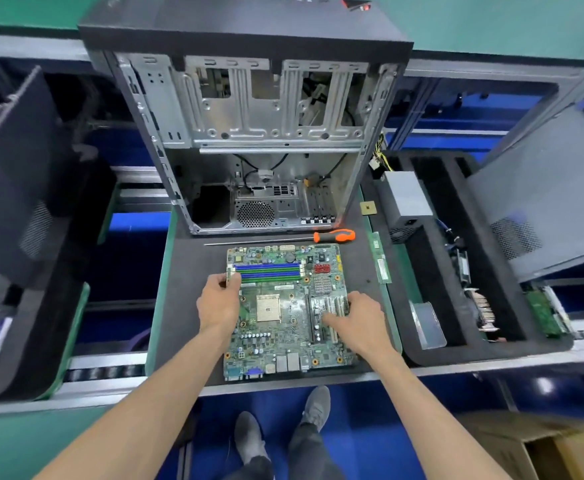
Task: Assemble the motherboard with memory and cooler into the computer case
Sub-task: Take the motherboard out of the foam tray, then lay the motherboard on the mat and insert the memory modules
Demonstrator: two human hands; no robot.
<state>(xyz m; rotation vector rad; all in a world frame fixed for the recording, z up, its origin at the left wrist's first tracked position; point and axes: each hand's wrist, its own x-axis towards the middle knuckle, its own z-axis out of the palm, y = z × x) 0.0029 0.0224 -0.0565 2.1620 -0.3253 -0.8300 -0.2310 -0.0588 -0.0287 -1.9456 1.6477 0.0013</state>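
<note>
Both hands grip the motherboard (285, 310): left hand (218, 303) pinching its left edge, right hand (359, 320) resting fingers on the slots. It lies flat on the surface before the open case (249, 133). Memory sticks (379, 258) likely need seating next.

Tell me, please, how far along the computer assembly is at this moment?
Early. Done: the open grey metal computer case stands ready, its bay bare. In hand: the left hand grips the green motherboard at its left edge; the right hand rests on its white slots. Left: its square CPU socket is bare, no cooler is visible, the green memory stick lies beside it, and the orange-handled screwdriver is untouched.
</note>
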